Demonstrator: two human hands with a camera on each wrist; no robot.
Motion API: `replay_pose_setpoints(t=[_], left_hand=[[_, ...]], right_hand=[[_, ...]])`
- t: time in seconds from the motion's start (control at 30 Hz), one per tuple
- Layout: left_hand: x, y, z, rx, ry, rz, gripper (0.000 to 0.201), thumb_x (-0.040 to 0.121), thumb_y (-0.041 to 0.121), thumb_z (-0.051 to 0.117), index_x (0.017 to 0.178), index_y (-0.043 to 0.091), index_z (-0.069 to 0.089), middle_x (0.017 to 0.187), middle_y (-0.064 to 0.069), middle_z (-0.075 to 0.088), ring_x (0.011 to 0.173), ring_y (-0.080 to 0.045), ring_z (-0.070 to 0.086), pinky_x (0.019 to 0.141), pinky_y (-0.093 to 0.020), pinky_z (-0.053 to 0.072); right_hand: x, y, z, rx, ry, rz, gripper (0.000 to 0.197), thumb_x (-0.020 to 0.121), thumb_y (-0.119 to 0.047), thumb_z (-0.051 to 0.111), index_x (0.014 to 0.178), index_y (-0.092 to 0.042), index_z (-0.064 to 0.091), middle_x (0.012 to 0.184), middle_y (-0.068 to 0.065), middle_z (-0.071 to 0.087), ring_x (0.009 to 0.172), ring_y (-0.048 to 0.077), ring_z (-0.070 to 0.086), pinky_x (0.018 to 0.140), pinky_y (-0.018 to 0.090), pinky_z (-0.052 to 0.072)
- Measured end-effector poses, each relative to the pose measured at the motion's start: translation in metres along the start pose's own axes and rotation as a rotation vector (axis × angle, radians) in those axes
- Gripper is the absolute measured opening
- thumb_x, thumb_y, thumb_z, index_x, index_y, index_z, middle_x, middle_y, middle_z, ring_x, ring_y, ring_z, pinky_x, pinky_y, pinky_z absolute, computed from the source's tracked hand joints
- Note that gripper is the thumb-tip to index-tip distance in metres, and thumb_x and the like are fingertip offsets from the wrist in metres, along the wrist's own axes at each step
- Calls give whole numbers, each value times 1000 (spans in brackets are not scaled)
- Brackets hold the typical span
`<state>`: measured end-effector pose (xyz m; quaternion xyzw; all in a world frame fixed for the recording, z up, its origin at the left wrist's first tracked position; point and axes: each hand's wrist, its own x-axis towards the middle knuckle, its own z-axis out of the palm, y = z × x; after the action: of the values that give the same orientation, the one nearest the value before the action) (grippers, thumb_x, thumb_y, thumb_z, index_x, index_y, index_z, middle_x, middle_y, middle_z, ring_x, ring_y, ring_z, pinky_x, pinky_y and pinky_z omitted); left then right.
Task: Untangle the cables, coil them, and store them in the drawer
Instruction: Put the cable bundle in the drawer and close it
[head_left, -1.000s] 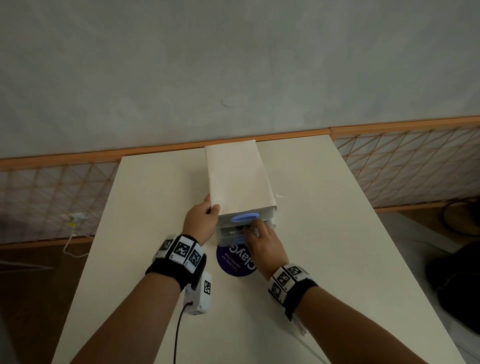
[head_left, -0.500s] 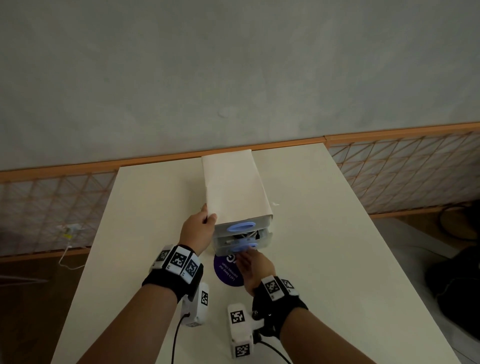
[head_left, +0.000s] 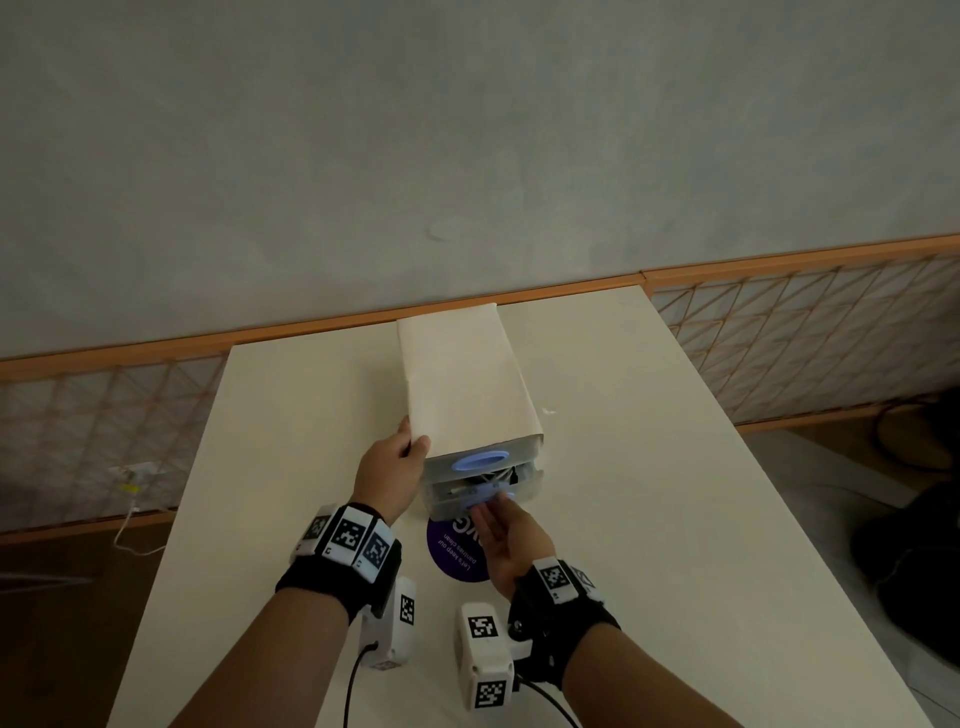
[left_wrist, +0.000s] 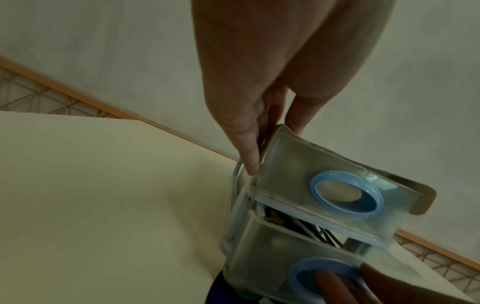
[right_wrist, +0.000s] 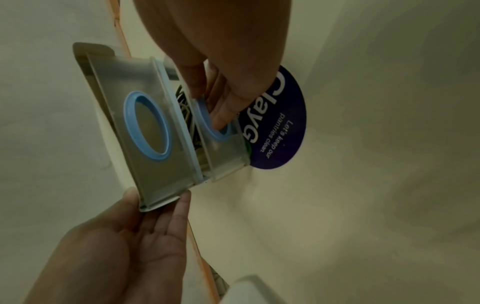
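Translucent lower drawer (head_left: 480, 498) ajar, cables (head_left: 493, 476) at its edge.

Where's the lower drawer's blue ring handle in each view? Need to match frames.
Head: lower drawer's blue ring handle, centre frame, mostly hidden by the right hand fingers.
Left wrist: bottom right, right-hand fingers hooked through it.
Right wrist: centre, just right of the upper ring, fingers inside it.
Shared landmark: upper drawer's blue ring, directly next to the handle in all three.
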<state>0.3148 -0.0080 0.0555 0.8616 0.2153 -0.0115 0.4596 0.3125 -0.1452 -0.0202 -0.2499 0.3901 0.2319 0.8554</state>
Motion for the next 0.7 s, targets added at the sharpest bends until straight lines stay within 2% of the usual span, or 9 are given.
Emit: replay_pose_setpoints(t=[0.13, 0.2, 0.27, 0.3, 0.37, 0.43, 0.57, 0.63, 0.7], left_hand=[[3, -1, 0, -19, -6, -14, 36, 98, 18, 43, 133, 13, 53, 79, -6, 60, 76, -21, 53, 65, -27, 40], [4, -1, -1, -32, -14, -31, 32, 98, 17, 44, 125, 7, 58, 81, -12, 62, 75, -23, 52, 69, -29, 43], [7, -3, -1, -27, -17, -37, 20, 97, 17, 45, 98, 14, 65, 87, -21, 62, 75, -23, 51, 76, -35, 47], [9, -4, -1, -9, -13, -36, 22, 97, 18, 45, 79, 23, 57, 85, -24, 61, 74, -24, 51, 75, -36, 46], [11, -6, -1, 28, -1, -33, 36, 97, 18, 46, 65, 33, 37, 80, -24, 57, 73, -24, 50, 71, -33, 42], [12, -5, -1, 14, 12, -39, 38, 96, 18, 46, 63, 33, 35, 81, -20, 56, 73, -24, 50, 73, -37, 45], [14, -4, -3, -28, -38, -64, 23, 95, 17, 47, 76, 12, 58, 68, 13, 40, 72, -22, 50, 83, -46, 50], [16, -5, -3, -56, -55, -56, 21, 96, 16, 47, 94, 3, 63, 79, 16, 46, 77, -21, 51, 87, -47, 50], [18, -7, -3, -69, -55, -58, 22, 96, 16, 48, 98, 1, 64, 86, 14, 51, 82, -20, 53, 90, -47, 49]], right_hand=[[7, -1, 3, 7, 7, 0, 22, 93, -9, 57, 110, 3, 62, 98, 20, 70, 76, 24, 71, 51, 25, 58], [12, -2, 10, -6, 22, -5, 25, 92, -9, 59, 112, 4, 62, 97, 19, 69, 78, 25, 70, 51, 26, 59], [17, -5, 17, -19, 41, -8, 27, 92, -10, 59, 114, 6, 61, 97, 19, 69, 81, 26, 68, 53, 27, 60], [19, -6, 19, -24, 48, -5, 27, 92, -10, 60, 113, 6, 61, 96, 19, 69, 81, 26, 68, 54, 27, 60], [20, -7, 20, -26, 49, 0, 27, 91, -11, 60, 112, 6, 61, 95, 19, 69, 80, 25, 68, 54, 27, 60], [19, -9, 18, -20, 31, 8, 28, 92, -10, 60, 114, 7, 61, 97, 20, 68, 80, 25, 68, 53, 27, 60], [17, -9, 17, -2, 27, 26, 28, 91, -9, 60, 114, 7, 60, 103, 22, 67, 81, 27, 68, 53, 29, 60], [16, -8, 17, 6, 32, 33, 28, 91, -9, 61, 114, 7, 60, 101, 21, 68, 80, 26, 68, 48, 26, 58], [15, -7, 18, 11, 40, 39, 27, 90, -9, 62, 112, 7, 61, 96, 20, 69, 79, 25, 69, 47, 25, 58]])
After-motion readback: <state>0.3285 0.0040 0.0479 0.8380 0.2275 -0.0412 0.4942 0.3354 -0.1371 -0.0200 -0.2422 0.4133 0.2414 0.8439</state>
